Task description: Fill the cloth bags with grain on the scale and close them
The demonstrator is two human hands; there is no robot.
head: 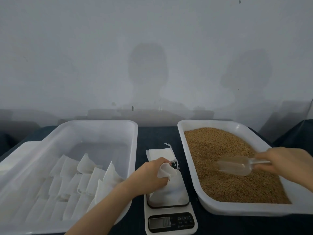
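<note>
A white scale (171, 223) sits at the near edge of the dark desk (157, 134), between two white trays. On its platform stands a cloth bag (171, 185). The left hand (149, 177) reaches in from the lower left, forearm crossing the left tray's (133, 150) corner, its fingers curled round the bag's mouth. The right hand (284, 161) comes in from the right edge and grips the handle of a clear scoop (237, 165), which lies low on the grain (220, 158) filling the right tray (191, 167). Spare bags (160, 154) lie flat just behind the scale. More white bags (84, 180) overlap in rows in the left tray.
</note>
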